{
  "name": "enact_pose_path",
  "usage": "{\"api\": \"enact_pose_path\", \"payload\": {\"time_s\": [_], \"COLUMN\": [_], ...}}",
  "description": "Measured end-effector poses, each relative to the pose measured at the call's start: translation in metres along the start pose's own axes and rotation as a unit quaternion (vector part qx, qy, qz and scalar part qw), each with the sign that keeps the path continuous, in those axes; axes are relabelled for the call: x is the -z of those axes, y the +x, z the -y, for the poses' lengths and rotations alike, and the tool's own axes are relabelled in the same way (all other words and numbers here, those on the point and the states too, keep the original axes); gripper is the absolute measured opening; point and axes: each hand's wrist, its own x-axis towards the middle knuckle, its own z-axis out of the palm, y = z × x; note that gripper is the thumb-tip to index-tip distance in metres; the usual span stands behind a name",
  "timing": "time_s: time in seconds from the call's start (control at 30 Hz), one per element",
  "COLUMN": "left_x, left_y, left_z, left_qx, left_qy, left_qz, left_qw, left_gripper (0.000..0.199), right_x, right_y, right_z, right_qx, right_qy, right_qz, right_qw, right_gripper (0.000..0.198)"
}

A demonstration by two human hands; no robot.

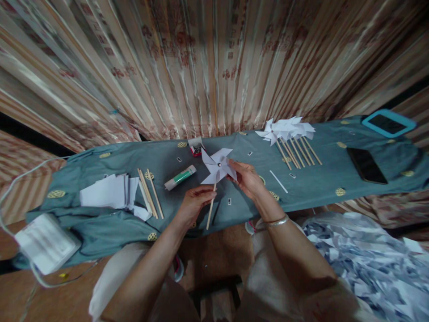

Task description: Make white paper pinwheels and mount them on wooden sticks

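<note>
A white paper pinwheel (218, 166) with a shiny pin at its centre is held above the cloth-covered table. Its wooden stick (211, 210) slants down toward me. My left hand (198, 200) pinches the stick just below the paper blades. At the right edge of the blades, the fingers of my right hand (243, 176) are closed on the paper, and the thumb and fingertips are partly hidden behind it. Left of the pinwheel lies a glue stick (180, 177) with a green label. A small open red box (196, 150) of pins sits just behind.
Finished pinwheels (288, 129) lie at the back right. Folded white paper (105, 192) and loose wooden sticks (150, 192) are on the left. A black phone (367, 165), a blue-framed device (389, 123) and a paper strip (279, 181) lie right. Paper scraps (368, 255) are heaped below; a white box (47, 243) with a cable stands left.
</note>
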Motion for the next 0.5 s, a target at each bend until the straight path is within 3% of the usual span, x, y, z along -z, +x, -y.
{"api": "enact_pose_path", "payload": {"time_s": [0.5], "left_x": [-0.0004], "left_y": [0.0004], "left_z": [-0.0028], "left_qx": [0.01], "left_qy": [-0.03], "left_qz": [-0.023], "left_qw": [0.999], "left_gripper": [0.041], "right_x": [-0.0054], "right_y": [-0.0027], "right_z": [-0.0029], "right_qx": [0.015], "right_qy": [0.017], "right_qz": [0.005], "right_qw": [1.0], "right_gripper": [0.034]}}
